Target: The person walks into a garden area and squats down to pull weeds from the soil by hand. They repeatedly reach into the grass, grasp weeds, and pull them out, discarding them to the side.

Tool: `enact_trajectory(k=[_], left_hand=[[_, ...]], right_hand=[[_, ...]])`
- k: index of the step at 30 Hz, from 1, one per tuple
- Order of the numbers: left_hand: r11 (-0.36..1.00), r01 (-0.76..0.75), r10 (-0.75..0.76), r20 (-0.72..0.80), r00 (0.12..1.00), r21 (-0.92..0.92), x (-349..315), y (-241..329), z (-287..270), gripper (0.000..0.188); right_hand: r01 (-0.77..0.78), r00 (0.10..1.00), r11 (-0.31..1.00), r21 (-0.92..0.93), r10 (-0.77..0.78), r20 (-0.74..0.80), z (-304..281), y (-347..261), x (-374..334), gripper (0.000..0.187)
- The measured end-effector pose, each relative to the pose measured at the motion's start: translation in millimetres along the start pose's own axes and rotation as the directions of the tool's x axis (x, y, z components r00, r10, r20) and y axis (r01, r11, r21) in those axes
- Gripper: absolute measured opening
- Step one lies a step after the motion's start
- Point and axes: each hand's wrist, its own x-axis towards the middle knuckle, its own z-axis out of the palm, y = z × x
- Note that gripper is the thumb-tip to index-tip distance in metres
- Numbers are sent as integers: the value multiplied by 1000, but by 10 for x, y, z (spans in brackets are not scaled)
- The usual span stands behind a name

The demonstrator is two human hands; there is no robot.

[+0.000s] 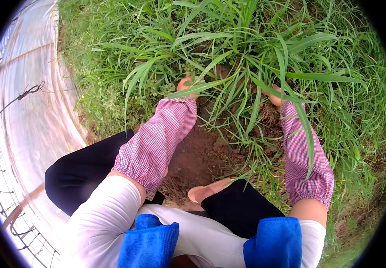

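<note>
A tall clump of long-bladed grass (242,67) grows in front of me, its leaves arching over both hands. My left hand (185,84) reaches in at the clump's left side, among small leafy weeds (155,91). Blades cross over it and hide its fingers. On the right side, my right hand (273,96) is down by the base of the clump, close to brown soil and dry roots (269,117). Leaves cover most of it, so its grip does not show. Checked pink sleeve covers (157,138) wrap both forearms.
Bare brown soil (206,154) lies between my arms, with a pinkish shoe (208,190) at its near edge. Clear plastic sheeting (41,102) with a wire (12,102) runs along the left. Dense grass (349,111) spreads to the right. A blue cloth (148,241) hangs over my front.
</note>
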Motion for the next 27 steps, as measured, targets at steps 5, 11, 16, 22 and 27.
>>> enact_trajectory(k=[5,11,16,22,27], left_hand=[[980,49,-34,-81,996,192,-351,948,112,32],[-97,-41,-285,-12,959,-994,-361,740,140,18],[384,-80,-232,-180,956,-920,-434,563,110,28],[574,-15,45,13,999,-819,-689,950,-377,20],[672,-38,-74,118,990,739,-368,320,-993,20]], right_hand=[[25,998,997,-73,-29,-52,25,-134,-362,40],[24,999,994,-108,-27,-21,143,-141,-293,40],[37,999,991,-128,-38,-6,212,-151,-335,40],[53,998,984,-171,-55,-5,264,-241,-477,39],[57,997,982,-181,-47,63,382,-200,-225,39]])
